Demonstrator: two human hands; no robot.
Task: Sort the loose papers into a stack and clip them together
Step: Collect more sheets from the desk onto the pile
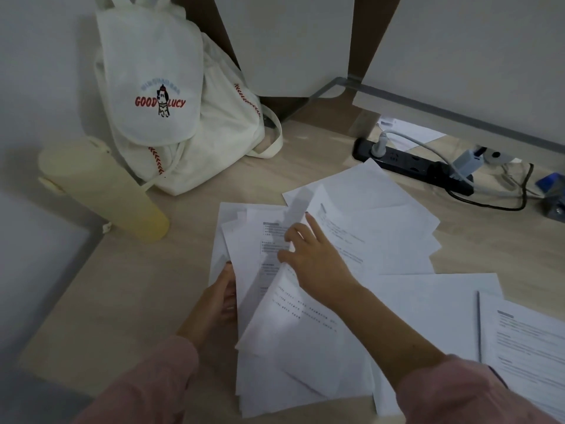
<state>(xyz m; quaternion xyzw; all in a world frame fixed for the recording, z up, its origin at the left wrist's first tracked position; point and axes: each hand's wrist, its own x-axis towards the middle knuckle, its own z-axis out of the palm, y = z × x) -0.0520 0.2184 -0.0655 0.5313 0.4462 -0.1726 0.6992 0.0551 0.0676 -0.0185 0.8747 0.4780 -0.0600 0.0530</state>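
A white drawstring backpack stands shut against the wall, its contents hidden; a pale yellow bottle lies beside it. Loose papers overlap across the wooden worktop. The left hand has its grip closed on the pile's left edge. The right hand rests on top, fingers spread, lifting one printed sheet. The sheets overlap too much to count. One black power strip lies behind.

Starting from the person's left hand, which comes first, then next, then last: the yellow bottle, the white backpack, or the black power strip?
From the left hand:
1. Yellow bottle, lying to its upper left.
2. White backpack, behind the bottle by the wall.
3. Black power strip, far right at the back.
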